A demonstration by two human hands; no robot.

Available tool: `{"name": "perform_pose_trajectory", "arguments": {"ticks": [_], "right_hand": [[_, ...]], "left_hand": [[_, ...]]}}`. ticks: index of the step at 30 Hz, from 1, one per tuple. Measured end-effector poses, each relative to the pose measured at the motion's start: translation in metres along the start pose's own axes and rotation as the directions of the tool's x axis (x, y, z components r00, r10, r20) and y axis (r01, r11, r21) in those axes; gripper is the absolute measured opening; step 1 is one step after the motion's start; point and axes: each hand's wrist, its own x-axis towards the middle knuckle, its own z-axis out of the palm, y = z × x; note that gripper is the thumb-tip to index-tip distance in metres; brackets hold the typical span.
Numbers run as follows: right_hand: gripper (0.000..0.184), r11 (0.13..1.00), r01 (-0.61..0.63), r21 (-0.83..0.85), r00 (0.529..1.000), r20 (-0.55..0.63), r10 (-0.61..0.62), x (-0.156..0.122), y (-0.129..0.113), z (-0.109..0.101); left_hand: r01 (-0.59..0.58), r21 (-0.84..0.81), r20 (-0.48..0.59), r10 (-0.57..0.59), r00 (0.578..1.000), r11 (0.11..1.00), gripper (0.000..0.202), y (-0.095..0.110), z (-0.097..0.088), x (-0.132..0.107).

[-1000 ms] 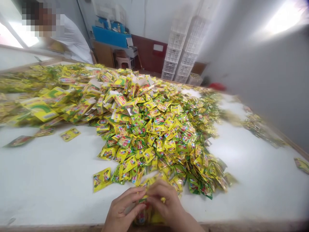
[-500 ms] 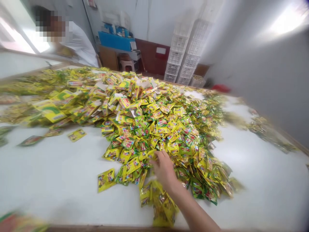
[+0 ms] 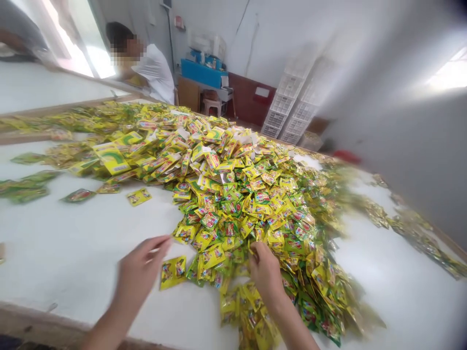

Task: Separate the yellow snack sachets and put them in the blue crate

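The left hand [image 3: 140, 267] and right hand [image 3: 265, 270] reach forward, apart, fingers [image 3: 156, 241] bent.

The person's left hand [image 3: 140, 267] and right hand [image 3: 266, 270] are bare, as are the left forearm [image 3: 111, 321] and right forearm [image 3: 290, 318], both smooth in outline and tapering toward the hand.
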Motion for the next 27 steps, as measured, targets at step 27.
{"name": "perform_pose_trajectory", "arguments": {"ticks": [27], "right_hand": [[0.031, 0.644, -0.241, 0.726, 0.963, 0.259, 0.069, 0.006, -0.012, -0.014]], "left_hand": [[0.484, -0.359, 0.513, -0.264, 0.817, 0.798, 0.028, 0.046, 0.077, -0.066]]}}
